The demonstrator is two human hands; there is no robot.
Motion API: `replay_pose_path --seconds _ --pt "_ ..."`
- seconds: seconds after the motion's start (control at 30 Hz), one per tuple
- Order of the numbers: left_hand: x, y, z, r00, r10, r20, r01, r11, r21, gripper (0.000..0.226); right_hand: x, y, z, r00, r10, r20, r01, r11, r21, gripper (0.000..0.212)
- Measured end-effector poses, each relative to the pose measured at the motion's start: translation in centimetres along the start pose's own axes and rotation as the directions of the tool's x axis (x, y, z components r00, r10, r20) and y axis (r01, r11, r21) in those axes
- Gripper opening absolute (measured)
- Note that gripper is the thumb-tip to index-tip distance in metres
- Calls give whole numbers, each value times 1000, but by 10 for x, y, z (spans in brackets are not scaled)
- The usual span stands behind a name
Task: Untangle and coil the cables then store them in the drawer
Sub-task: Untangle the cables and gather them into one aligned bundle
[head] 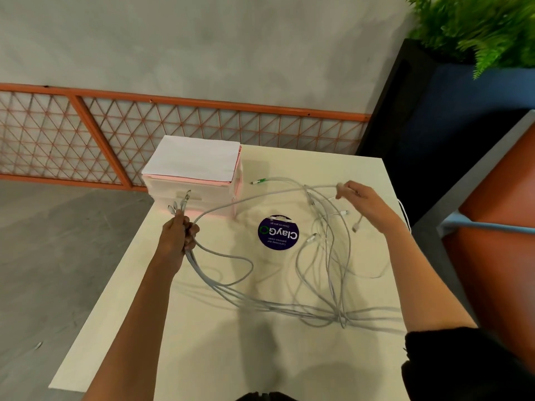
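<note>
Several pale grey and white cables [327,309] lie tangled across the cream table [202,342], crossing in a knot near the front right. My left hand [179,235] grips a bundle of cable ends at the table's left edge, their plugs sticking up above my fist. My right hand [362,202] pinches one cable end at the right, lifted above the table, with loops hanging from it. A cable with a green plug [259,181] lies beside the drawer unit. The small white and pink drawer unit [194,180] stands at the back left corner, its drawers closed.
A round dark blue sticker [278,232] is on the table's middle. An orange mesh railing [173,125] runs behind the table. A dark planter with a green fern [477,30] and an orange and blue seat [498,227] stand to the right.
</note>
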State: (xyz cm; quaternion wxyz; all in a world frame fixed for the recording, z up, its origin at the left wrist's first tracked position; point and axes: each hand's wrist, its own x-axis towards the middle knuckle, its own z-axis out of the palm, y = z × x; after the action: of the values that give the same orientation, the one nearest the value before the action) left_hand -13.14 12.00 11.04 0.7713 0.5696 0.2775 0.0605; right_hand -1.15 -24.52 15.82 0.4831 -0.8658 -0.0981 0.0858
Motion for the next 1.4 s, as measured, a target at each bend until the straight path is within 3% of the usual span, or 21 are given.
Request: replay_pose_path --seconds 0.13,0.23,0.4,0.57,0.63,0.87,1.07,1.13,1.3,1.4 --pt "1 1 2 1000 8 -3 -7 1000 26 42 -4 -31 -12 996 -18 87 24 997 -78 44" --pt "2 1 3 1000 13 -22 -12 999 42 42 -16 -38 -12 935 129 331 -98 989 -108 34" --pt "4 0 3 1000 4 -30 -2 998 57 41 -39 -24 28 630 340 698 -298 936 -187 28" --pt "3 -1 4 1000 10 -2 -10 998 64 42 -57 10 80 381 483 788 -423 849 -316 16" --pt "2 -2 3 1000 13 7 -14 997 72 42 -66 25 96 320 564 762 -448 798 -402 17" --pt "1 -10 1 995 45 89 -60 983 175 42 -85 69 102 252 763 595 -394 643 -657 15" --pt "3 -6 -5 999 45 10 -46 983 176 42 -86 104 64 261 839 477 -313 541 -781 15" --pt "5 -5 -8 998 58 -14 -55 986 161 42 -82 116 50 278 871 406 -317 482 -817 14" --pt "3 -6 -14 996 74 -50 -64 983 172 42 -80 115 23 407 886 223 -327 370 -870 38" --pt "2 -7 -20 995 68 -69 -56 986 158 42 -86 115 6 471 877 90 -394 301 -869 30"
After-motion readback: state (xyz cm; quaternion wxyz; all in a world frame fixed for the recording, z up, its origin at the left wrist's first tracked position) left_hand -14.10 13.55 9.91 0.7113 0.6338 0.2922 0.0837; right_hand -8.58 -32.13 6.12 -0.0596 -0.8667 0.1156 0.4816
